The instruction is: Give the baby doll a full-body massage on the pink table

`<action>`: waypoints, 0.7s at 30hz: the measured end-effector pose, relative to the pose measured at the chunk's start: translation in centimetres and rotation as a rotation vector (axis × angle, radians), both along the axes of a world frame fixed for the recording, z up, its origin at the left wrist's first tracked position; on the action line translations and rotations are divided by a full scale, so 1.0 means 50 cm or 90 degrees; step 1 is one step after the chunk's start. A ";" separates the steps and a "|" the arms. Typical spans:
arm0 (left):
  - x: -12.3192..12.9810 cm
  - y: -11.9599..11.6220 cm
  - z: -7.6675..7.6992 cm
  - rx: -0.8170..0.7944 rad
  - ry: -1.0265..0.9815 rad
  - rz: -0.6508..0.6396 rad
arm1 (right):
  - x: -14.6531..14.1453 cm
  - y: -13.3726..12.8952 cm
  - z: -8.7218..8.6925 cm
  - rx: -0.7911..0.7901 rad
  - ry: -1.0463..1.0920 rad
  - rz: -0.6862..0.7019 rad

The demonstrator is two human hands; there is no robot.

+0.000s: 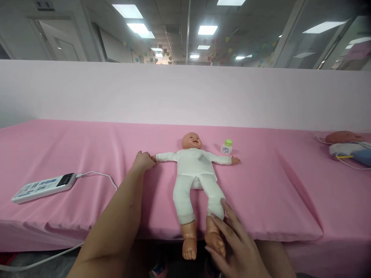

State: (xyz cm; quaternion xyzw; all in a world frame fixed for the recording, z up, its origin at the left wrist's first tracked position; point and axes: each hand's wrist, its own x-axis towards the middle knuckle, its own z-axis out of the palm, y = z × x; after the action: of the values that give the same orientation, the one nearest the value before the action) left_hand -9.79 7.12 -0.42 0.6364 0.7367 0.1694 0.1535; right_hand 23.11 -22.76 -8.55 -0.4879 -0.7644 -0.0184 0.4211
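A baby doll (195,164) in a white top and white trousers lies on its back on the pink cloth, head away from me, its bare feet over the front edge. My left hand (144,160) is closed around the doll's small hand at the end of its outstretched arm on the left. My right hand (236,243) is at the doll's lower leg on the right, fingers apart, fingertips at the trouser cuff and beside the foot. Right of the doll's head stands a small white bottle (226,147) with a green cap.
A white power strip-like device (45,188) with a dark display and a cable lies at the left on the pink-covered table (261,216). At the far right lies another doll (344,137) with thin tubing. A low white wall (185,94) runs behind the table.
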 end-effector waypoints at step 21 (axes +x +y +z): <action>0.210 -0.099 0.065 0.377 -0.225 -0.229 | 0.025 0.071 0.090 -0.097 0.319 0.101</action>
State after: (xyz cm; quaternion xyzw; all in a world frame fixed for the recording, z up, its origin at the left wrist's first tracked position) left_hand 0.71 2.18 2.84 0.7333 0.4945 0.4523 0.1148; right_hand 24.33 -19.19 -4.05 -0.4461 -0.6711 0.1936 0.5595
